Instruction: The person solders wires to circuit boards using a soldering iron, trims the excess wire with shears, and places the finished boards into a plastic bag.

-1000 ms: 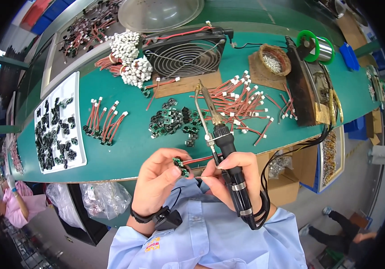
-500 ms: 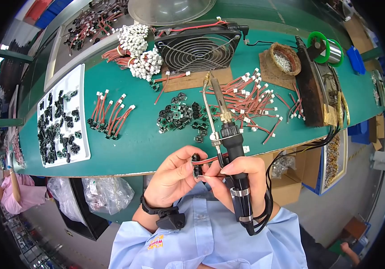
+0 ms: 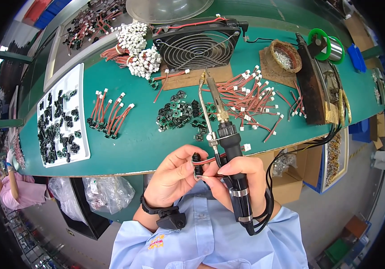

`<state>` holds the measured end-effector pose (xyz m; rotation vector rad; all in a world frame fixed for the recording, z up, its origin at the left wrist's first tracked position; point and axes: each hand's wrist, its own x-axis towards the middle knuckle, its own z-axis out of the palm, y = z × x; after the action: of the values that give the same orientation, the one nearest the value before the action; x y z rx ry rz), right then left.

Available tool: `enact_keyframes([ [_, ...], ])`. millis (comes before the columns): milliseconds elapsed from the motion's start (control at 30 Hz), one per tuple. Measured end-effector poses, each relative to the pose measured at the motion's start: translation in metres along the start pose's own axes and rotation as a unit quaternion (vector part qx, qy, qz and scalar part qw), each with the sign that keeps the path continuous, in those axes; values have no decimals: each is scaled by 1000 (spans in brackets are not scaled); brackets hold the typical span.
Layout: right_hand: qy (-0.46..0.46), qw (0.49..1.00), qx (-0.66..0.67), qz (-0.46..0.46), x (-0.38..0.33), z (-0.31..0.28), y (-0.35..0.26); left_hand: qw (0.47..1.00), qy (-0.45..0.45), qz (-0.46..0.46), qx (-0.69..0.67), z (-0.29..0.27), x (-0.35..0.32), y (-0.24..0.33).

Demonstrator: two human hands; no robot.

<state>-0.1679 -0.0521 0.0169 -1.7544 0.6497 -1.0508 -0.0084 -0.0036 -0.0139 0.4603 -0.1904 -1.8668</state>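
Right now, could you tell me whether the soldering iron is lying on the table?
No, the right hand holds the soldering iron up off the table, its tip pointing away.

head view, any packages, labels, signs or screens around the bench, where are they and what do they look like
Clear plastic bag: under the bench's front edge, left of the hands, crumpled, see-through.
Cardboard box: under the bench, right of the hands, brown, open-topped.
Shirt patch: on the light blue shirt's chest, small, orange and yellow.
No screens or signs show.
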Motion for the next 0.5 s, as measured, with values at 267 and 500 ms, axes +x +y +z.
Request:
enact_keyframes([
  [267,75,997,9,-16,0,6,0,1000,1,2,8,1,1,0],
  [500,59,998,-3,-30,3,2,1,1000,4,18,18,1,0,0],
])
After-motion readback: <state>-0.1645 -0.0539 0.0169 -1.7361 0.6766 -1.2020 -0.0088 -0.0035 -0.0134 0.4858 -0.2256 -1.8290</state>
